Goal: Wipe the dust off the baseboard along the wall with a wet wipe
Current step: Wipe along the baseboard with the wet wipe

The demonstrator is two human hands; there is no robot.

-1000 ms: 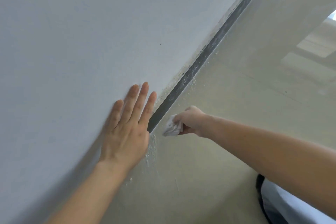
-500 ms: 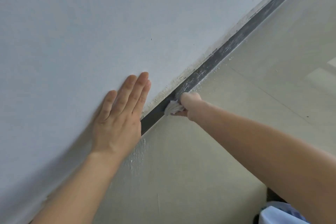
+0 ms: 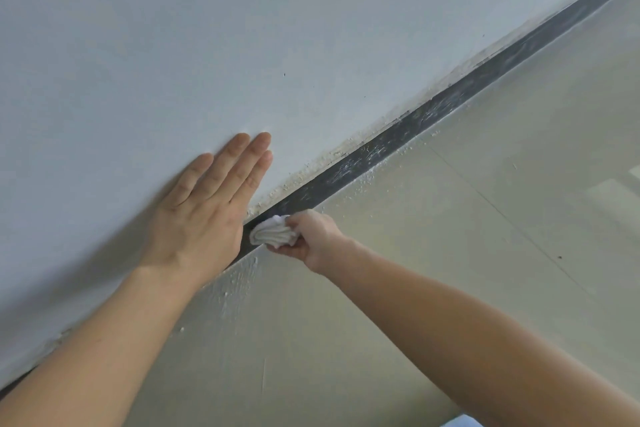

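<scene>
The right hand has its grip pinched around a bunched white wet wipe, the wad pressed against the dark baseboard where the wall meets the floor; the left hand lies flat on the wall just above and beside the wipe, fingers straight and close together, holding nothing, and looks to be bracing the body; the step in hand, as I judge it, is the wiping stroke itself, at the near part of the strip; the baseboard running away toward the upper right carries pale scuffs and streaks, and crumbs of flaked paint sit along its top edge and on the floor just beside it, so most of the length seems yet to be cleaned; the next move calls for sliding the wad along the strip toward the far end with steady pressure on its face, keeping the wipe on the narrow dark band and not on the wall above; the loose flakes may smear or drag along under the cloth, so refolding to a clean face could soon be needed; whether the near stretch hidden behind the left hand and forearm is clean cannot be told.
</scene>
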